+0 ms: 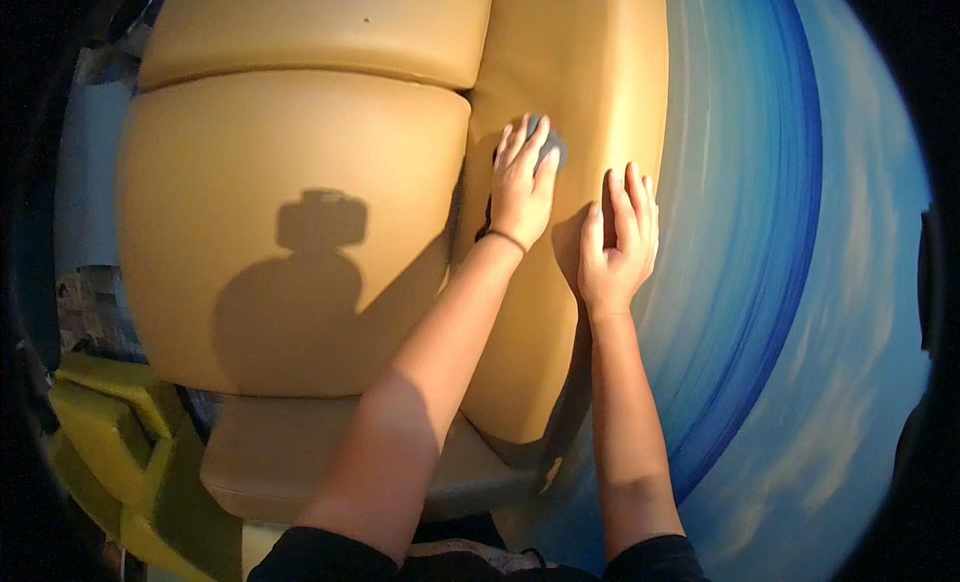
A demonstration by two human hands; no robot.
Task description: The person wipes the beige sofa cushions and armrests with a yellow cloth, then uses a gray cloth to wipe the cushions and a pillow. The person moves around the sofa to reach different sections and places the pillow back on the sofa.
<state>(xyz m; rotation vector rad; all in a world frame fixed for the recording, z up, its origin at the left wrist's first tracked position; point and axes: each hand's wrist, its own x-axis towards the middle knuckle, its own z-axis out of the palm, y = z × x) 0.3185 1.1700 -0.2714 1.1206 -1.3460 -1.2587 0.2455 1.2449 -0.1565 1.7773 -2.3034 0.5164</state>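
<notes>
A tan leather-look sofa fills the middle of the view, with a broad seat cushion (247,147) on the left and a long backrest (559,49) along the right. My left hand (523,195) presses a dark grey-blue cloth or pad (553,150) to the front face of the backrest. Its fingers spread over the pad and hide part of it. A thin dark band circles that wrist. My right hand (621,240) rests at the backrest's top edge beside the painted wall, thumb apart from the fingers, with nothing in it.
A blue sea-and-sky mural (750,229) covers the wall behind the backrest. Nearest me is the sofa's armrest (300,439). Yellow-green furniture (112,432) stands at the lower left. My shadow (292,304) falls across the seat. A second seat cushion (300,26) lies beyond a seam.
</notes>
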